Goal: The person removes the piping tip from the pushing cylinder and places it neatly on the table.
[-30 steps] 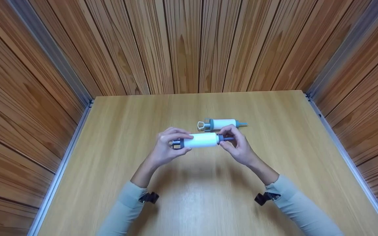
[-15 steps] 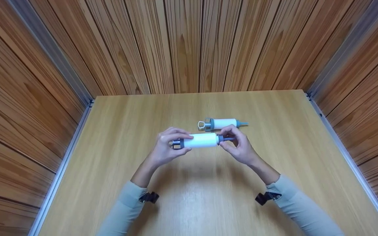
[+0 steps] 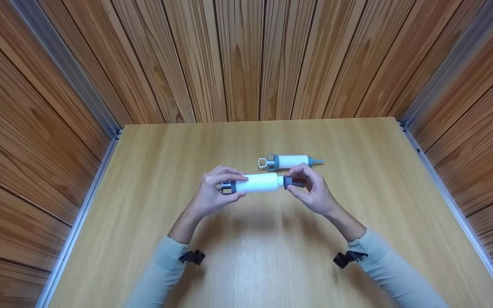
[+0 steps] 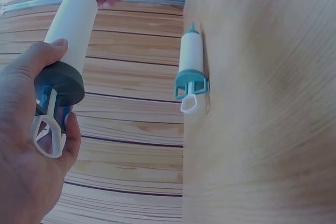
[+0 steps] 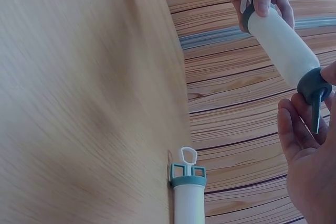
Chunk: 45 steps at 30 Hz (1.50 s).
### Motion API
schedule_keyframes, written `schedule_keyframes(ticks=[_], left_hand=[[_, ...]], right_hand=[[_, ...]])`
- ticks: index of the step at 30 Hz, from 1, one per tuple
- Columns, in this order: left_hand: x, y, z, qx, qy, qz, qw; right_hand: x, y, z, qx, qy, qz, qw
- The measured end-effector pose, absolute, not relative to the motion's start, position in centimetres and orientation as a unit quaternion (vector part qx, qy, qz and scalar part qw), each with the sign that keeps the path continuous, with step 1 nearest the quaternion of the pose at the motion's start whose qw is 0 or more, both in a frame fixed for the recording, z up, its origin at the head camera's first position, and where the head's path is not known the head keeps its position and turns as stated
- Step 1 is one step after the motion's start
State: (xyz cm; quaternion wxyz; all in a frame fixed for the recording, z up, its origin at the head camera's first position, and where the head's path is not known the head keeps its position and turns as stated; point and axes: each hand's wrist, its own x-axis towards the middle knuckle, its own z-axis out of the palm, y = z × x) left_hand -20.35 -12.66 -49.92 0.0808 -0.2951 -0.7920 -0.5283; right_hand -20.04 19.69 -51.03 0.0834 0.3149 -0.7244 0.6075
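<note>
Held level above the table is a large syringe (image 3: 257, 182) with a white barrel, a dark teal collar and a white ring-handled plunger (image 4: 48, 137). My left hand (image 3: 218, 190) grips its collar end, thumb and fingers on either side. At the other end my right hand (image 3: 308, 190) pinches the dark teal nozzle cap (image 5: 313, 83), whose thin spout points away from the barrel. Between cap and barrel a narrower white neck shows in the head view. A second, similar syringe (image 3: 291, 161) lies on the table just behind, its nozzle to the right.
The wooden table (image 3: 246, 265) spreads out under both forearms. Wood-plank walls (image 3: 238, 64) stand at the back and sides, with metal rails (image 3: 77, 222) along the side edges. A small black camera (image 3: 193, 257) is strapped to each wrist.
My left hand and the barrel have shifted slightly left, while the right hand with the nozzle cap has stayed in place. The white neck now shows between cap and barrel.
</note>
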Motion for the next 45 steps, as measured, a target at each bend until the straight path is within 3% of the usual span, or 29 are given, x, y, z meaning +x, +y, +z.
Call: schedule_keyframes(ticks=[11,33,45], left_hand=[[-20.7,-14.5,-50.6,-0.26,-0.803,-0.531,0.067],[-23.1,-17.8,-50.8,-0.194,-0.815,-0.535,0.108],[-23.7,-19.0,-51.3,-0.14,-0.834,-0.529,0.074]], right_hand=[[-20.0,20.5,-51.4,0.323,-0.715,0.614,0.088],[-20.0,21.3,-51.5,0.316,-0.714,0.619,0.089],[-19.8,21.1,-51.9,0.317,-0.712,0.62,0.089]])
